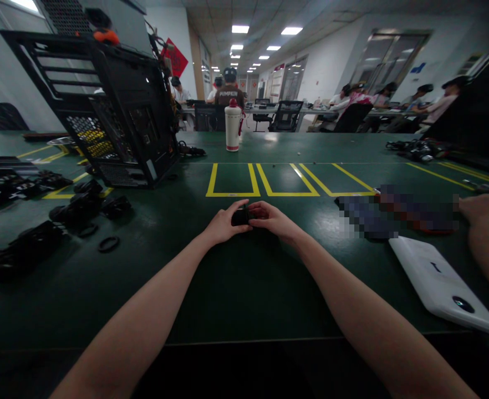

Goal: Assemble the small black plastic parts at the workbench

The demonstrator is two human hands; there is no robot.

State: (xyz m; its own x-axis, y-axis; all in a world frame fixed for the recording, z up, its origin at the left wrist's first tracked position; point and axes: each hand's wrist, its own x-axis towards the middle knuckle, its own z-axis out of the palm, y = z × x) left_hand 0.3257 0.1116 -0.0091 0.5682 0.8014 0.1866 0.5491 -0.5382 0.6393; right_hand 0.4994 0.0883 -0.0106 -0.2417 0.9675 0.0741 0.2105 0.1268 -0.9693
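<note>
"What do the hands hold?"

"The left hand (222, 224) holds a small black object (240, 216) between thumb and fingers. The right hand (273, 218) has bent fingers, narrowly spaced, at its right end; whether they grip, I cannot tell."

"Where is it?"

"Over the green counter (236, 293), nearer the viewer than the white tumbler (233, 131)."

"And around the tumbler?"

"Left, a black computer case (130, 116); nearer and farther left, dark parts (24, 249). Nearer and right, a white device (431, 282)."

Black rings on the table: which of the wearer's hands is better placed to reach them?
Probably the left hand: the black rings lie on its side, with the right hand farther away.
</note>
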